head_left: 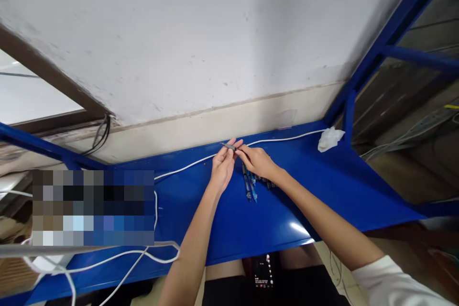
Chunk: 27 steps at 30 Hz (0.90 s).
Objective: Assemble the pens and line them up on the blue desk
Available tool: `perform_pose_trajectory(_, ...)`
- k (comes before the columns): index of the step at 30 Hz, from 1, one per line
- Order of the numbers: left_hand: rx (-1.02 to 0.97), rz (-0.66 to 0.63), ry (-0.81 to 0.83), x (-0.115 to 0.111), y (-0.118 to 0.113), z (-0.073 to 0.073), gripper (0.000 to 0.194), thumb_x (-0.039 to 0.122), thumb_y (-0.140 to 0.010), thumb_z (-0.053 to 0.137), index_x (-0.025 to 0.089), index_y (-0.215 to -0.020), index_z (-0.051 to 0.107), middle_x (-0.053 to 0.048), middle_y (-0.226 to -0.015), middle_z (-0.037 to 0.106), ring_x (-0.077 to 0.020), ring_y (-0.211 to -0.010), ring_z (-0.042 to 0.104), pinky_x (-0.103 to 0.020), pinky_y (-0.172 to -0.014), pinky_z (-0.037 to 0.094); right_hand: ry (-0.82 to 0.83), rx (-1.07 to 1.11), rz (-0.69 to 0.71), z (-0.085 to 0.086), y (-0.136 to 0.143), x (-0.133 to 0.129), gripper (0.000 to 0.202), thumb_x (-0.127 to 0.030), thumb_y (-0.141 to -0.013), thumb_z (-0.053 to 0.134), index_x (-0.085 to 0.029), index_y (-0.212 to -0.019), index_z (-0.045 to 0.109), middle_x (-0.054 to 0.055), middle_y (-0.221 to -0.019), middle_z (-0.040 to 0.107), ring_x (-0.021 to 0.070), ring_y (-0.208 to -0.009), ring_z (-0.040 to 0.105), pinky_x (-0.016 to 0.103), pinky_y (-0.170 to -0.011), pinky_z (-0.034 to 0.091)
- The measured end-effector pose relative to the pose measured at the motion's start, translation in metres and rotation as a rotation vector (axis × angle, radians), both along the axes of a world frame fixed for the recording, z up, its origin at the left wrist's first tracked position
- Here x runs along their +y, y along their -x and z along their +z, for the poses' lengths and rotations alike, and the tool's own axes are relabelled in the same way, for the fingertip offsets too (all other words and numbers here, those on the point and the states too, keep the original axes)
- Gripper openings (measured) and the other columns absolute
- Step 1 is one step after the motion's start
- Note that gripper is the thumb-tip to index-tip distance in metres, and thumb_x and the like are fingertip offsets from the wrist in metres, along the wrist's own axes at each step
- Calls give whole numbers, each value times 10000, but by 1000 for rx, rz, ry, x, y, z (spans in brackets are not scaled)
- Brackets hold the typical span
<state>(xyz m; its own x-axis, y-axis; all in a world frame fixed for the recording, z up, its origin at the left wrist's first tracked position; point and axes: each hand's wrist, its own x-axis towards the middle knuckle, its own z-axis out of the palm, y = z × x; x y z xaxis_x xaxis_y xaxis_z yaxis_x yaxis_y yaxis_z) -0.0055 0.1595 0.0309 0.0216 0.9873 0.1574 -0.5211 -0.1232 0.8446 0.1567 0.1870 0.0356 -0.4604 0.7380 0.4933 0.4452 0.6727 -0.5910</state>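
Above the back part of the blue table, both my hands meet around a slim dark pen (228, 146) whose thin tip points left. My left hand (223, 163) has its fingers closed around the pen from the left side. On the right, the thumb and fingertips of my right hand (258, 161) pinch the pen's near end. Under my right hand lie several pens, among them a black pen (246, 183) and a blue pen (254, 191). My right hand and forearm partly hide this bunch.
A white cable (190, 166) runs along the back of the blue table (236, 229). Crumpled white plastic (330, 138) lies at the back right. More white cable (125, 254) loops at the left, beside a pixelated patch. A lit phone (263, 270) rests at my lap.
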Motion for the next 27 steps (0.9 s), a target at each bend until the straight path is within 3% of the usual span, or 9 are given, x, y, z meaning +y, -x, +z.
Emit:
perform_pose_trajectory(5,-20,68,2,-4,-2,-10,264,380,-904,857,225,-1114,819,-79,-1187,812,-281,-1276,722,-472,-1213,481,14,158,8,-11,-2,-1,294,-430,-1083,567,-252,-1261,720,52,-894,794,177,-627,627,256,-568,324)
perform_pose_trajectory(9,42,173,36,-4,-6,-13,261,372,-864,893,175,-1025,831,-90,-1065,824,-290,-1164,764,-495,-1155,528,44,248,-10,-18,-3,-4,165,-387,-1041,670,-253,-1084,757,5,-763,731,135,-551,541,252,-547,263)
perform_pose_trajectory(13,66,255,47,-4,-8,-15,242,335,-823,924,175,-973,822,-70,-977,826,-259,-1044,792,-468,-1087,573,78,297,-5,-24,-5,-5,136,-382,-1015,724,-250,-1029,749,-12,-746,701,124,-569,522,245,-570,271)
perform_pose_trajectory(20,58,304,65,-6,-10,-20,313,319,-833,919,168,-1085,809,-90,-1050,828,-255,-1049,788,-486,-1093,554,-166,82,-38,-19,-9,-5,216,-367,-1116,572,-247,-1111,751,25,-885,752,141,-634,536,268,-595,230)
perform_pose_trajectory(27,47,339,101,-6,-9,-21,259,317,-806,935,174,-998,835,-91,-1054,834,-241,-1072,772,-394,-1015,563,-139,-70,-35,-18,-10,-4,305,-376,-1167,414,-207,-1113,663,79,-998,740,188,-808,639,277,-645,348)
